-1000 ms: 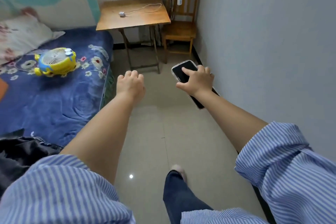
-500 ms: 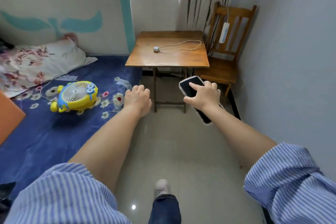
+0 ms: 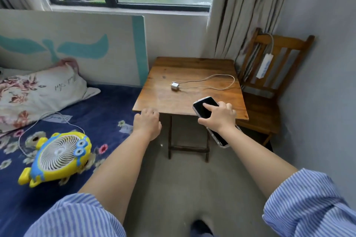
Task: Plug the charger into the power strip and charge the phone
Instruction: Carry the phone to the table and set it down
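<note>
A black phone point(image 3: 204, 108) with a dark screen is gripped in my right hand point(image 3: 219, 117), held over the near right corner of the wooden table point(image 3: 163, 100). A small white charger point(image 3: 175, 86) lies on the table's middle, its white cable point(image 3: 221, 82) looping to the right. A white power strip point(image 3: 264, 66) hangs by its cord on the back of the wooden chair point(image 3: 277, 90) at the right. My left hand point(image 3: 147, 122) hovers at the table's near left edge, fingers curled, holding nothing.
A bed with a blue floral cover point(image 3: 92, 121) runs along the left, with a yellow toy fan point(image 3: 57, 158) and a pillow point(image 3: 38, 88) on it. A grey wall point(image 3: 327, 82) closes the right side. Curtain point(image 3: 231, 15) and window stand behind the table.
The view has come closer to the table and tilted up. Both hands now reach the table's near edge, and the phone is over the tabletop.
</note>
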A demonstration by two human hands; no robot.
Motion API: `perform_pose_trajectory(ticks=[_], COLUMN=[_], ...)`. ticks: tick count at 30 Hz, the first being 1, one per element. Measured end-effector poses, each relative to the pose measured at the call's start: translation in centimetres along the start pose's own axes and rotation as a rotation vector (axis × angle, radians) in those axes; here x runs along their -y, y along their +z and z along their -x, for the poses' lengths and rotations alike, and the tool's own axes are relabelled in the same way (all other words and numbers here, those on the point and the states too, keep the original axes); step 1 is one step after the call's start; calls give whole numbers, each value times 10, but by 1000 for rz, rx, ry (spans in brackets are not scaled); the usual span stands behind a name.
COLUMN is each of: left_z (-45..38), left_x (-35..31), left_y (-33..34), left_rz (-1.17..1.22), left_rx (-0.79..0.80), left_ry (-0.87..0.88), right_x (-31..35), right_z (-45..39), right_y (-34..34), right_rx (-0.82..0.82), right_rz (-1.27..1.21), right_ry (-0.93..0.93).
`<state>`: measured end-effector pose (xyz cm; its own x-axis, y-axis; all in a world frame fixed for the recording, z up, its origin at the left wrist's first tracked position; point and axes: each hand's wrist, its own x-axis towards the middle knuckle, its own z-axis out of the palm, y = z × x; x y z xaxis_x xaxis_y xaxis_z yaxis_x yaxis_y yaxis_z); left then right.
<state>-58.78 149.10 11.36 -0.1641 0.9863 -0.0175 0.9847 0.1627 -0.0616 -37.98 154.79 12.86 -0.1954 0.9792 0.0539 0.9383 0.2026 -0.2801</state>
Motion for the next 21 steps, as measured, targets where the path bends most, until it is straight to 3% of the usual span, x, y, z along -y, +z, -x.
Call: perform_pose_trajectory(ticks=[7, 21], left_z=[-142, -291], left_x=[24, 112], left_y=[24, 95], left_rz=[-8, 25], left_rx=[68, 190], left_ry=[-127, -239], right_x=[8, 100], right_z=[-176, -365], right_y=[39, 158], right_rx=[122, 343], right_rz=[18, 81], right_ry=[-86, -273])
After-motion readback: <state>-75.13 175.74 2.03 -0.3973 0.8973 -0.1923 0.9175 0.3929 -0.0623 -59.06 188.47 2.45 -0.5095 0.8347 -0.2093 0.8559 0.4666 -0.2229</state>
